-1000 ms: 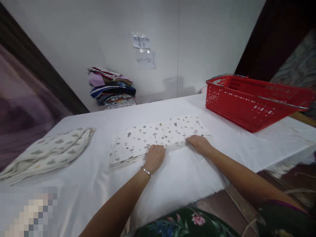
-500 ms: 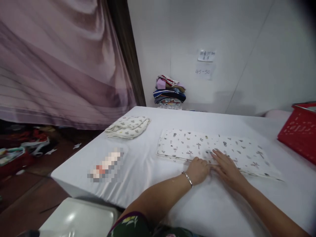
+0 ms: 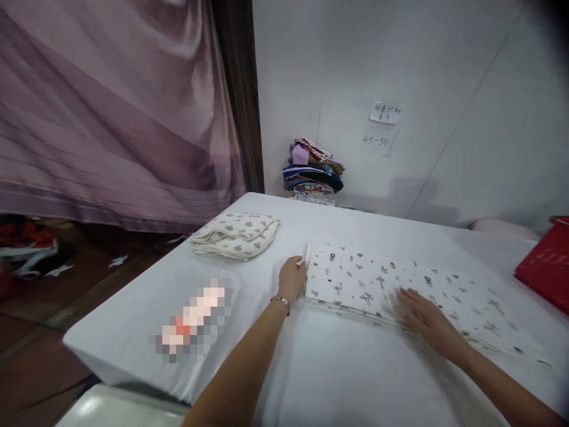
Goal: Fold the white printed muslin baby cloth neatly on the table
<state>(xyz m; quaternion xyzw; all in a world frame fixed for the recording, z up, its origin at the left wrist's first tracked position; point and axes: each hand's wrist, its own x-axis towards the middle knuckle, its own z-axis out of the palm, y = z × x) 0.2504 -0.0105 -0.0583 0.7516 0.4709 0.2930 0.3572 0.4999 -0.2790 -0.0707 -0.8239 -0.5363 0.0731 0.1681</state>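
A long folded white cloth (image 3: 355, 281) printed with palm trees and small animals lies flat on the white-covered table (image 3: 329, 367). At its left end, my left hand (image 3: 292, 279) has its fingers curled against the short edge, pinching it; a bracelet circles that wrist. My right hand (image 3: 424, 320) rests palm down near the middle of the front edge, fingers stretched out on the cloth. Farther left lies another folded cloth (image 3: 240, 234), cream with a grey cloud-like print.
A blurred-out, pixelated object (image 3: 191, 320) lies at the table's left front. A red basket (image 3: 546, 264) stands at the right edge. Stacked folded fabrics (image 3: 313, 175) sit beyond the far edge, by a wall with paper notes (image 3: 386, 112). A pale stool (image 3: 120, 409) is at lower left.
My left hand has moved left from the front edge's middle to the cloth's left end. My right hand stays flat on the cloth. The view has shifted slightly left.
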